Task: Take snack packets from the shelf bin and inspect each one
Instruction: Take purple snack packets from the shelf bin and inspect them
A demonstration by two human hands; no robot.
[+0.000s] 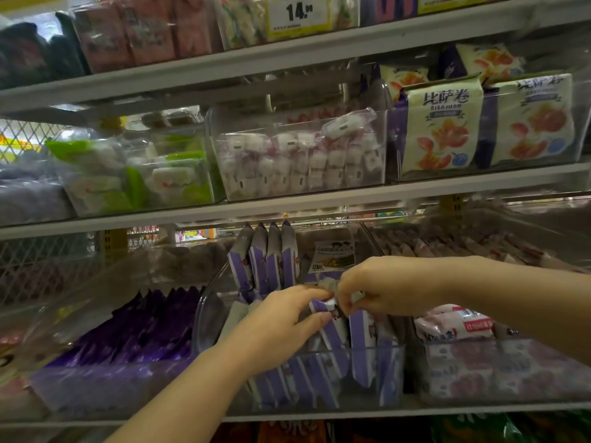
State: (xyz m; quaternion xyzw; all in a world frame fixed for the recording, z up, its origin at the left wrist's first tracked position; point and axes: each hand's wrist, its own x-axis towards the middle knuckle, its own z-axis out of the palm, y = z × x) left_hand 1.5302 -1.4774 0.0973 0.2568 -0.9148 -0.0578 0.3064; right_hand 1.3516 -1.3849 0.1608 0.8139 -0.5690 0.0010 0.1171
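Grey shelf (319, 414) holding three clear bins.
Below the left hand (281, 327) and right hand (383, 289) pinching a packet (321, 306) sits the middle bin (208, 318); left of the grip a dark-purple bin (112, 385), right of it a pink bin (511, 372).

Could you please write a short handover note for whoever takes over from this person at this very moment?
Left hand: grips the top of a purple-and-white packet in the clear bin on the lower shelf.
Right hand: pinches a packet top right beside it, possibly the same packet.
More packets stand upright at the bin's back.
Done: hands are on a packet; none is seen out of the bin.
Left: lift it out, inspect it, then go through the rest.
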